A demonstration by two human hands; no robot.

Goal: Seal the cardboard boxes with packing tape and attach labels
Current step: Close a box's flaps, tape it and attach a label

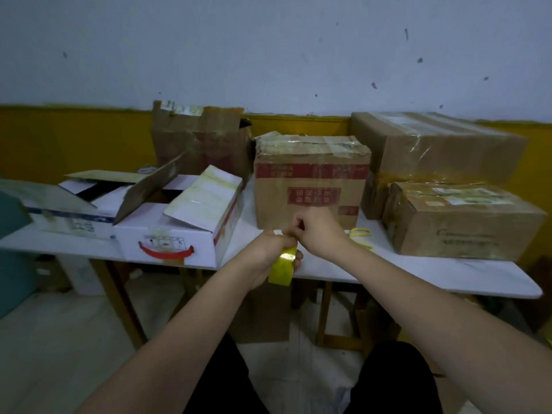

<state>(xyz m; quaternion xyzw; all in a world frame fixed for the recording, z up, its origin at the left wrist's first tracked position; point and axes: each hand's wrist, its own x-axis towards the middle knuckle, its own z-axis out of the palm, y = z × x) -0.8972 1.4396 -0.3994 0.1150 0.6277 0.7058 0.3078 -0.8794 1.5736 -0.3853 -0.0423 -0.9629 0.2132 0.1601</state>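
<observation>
Left hand (268, 252) grips tape roll (282, 265); right hand (313, 231) pinches its top.

A pale, speckled wall (268, 49) with a yellow lower band (74, 141) backs the white worktop (418, 273) on wooden legs (324, 312); light floor (59, 339) below, dim light.

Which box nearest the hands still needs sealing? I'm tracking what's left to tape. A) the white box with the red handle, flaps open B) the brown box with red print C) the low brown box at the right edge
A: the white box has its flaps standing open, while the brown box with red print and the low brown box are closed and taped.
</observation>
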